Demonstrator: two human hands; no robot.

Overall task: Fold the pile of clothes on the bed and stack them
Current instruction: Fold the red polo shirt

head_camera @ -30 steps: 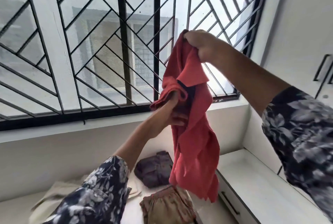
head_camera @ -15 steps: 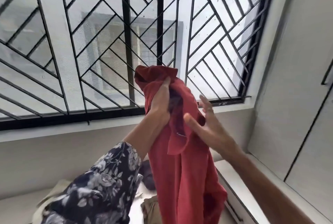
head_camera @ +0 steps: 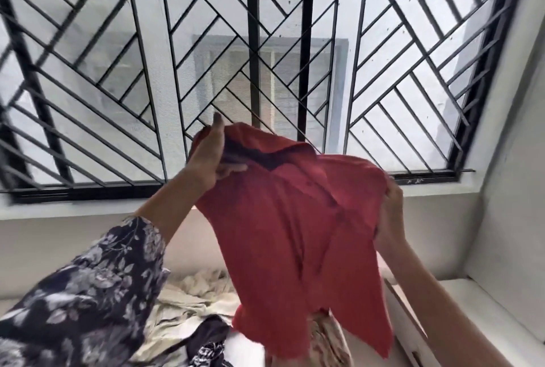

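Red shirt [head_camera: 295,219]: held up in front of the window grille [head_camera: 177,57], collar uppermost, long axis hanging down toward the bed [head_camera: 247,346].
Left hand [head_camera: 211,157]: pinching the collar edge.
Right hand [head_camera: 390,213]: curled round the shirt's opposite shoulder.
Cream cloth [head_camera: 191,293]: crumpled on the bed beneath the shirt.

My left sleeve [head_camera: 88,293]: loose dark navy fabric, pale grey-white floral print, ending mid-forearm; my right forearm [head_camera: 436,301]: bare, unsleeved.

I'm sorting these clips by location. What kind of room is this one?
Most likely a bedroom at home. Loose clothes lie heaped on a pale surface below a large window with a black patterned grille, and both hands hold up a red shirt for folding.
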